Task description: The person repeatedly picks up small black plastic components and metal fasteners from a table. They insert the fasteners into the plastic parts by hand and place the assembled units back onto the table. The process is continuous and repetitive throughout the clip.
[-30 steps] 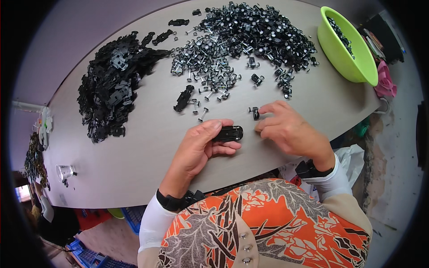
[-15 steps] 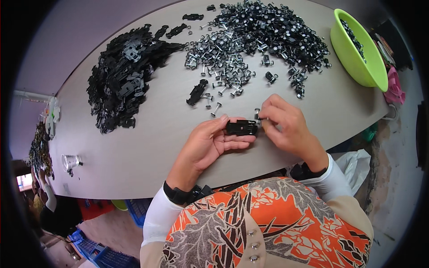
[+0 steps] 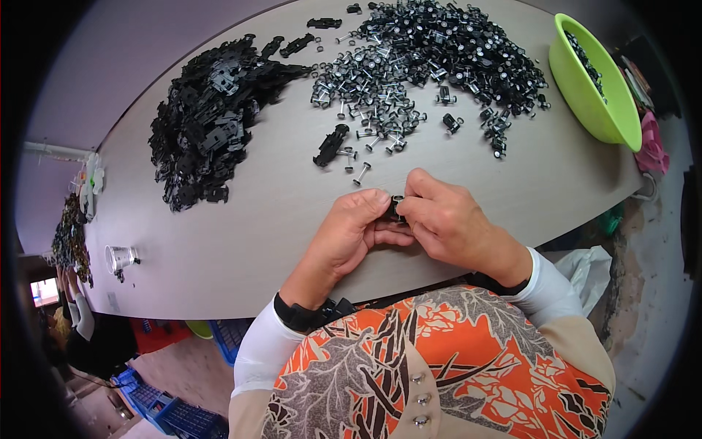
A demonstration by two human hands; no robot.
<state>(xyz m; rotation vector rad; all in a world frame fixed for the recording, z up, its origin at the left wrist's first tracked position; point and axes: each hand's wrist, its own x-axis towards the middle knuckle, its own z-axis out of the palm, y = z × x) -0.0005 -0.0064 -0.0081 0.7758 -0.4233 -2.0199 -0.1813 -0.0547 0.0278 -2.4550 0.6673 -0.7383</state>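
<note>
Pale table (image 3: pixel 219 263), lime basin (image 3: pixel 620 130) far right, blue crates (image 3: pixel 189 418) near left, left hand (image 3: pixel 351 233) and right hand (image 3: pixel 447 223), fingers closed on black part (image 3: pixel 395 208)

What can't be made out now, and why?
Head view: most of the black car base, covered by the left hand and right hand.
Head view: anything the right hand pinches, screened by that same hand.
Head view: bottom of the green bowl, hidden by its wall and dark pieces.
Head view: whether the other person holds anything; too small and blurred.
</note>
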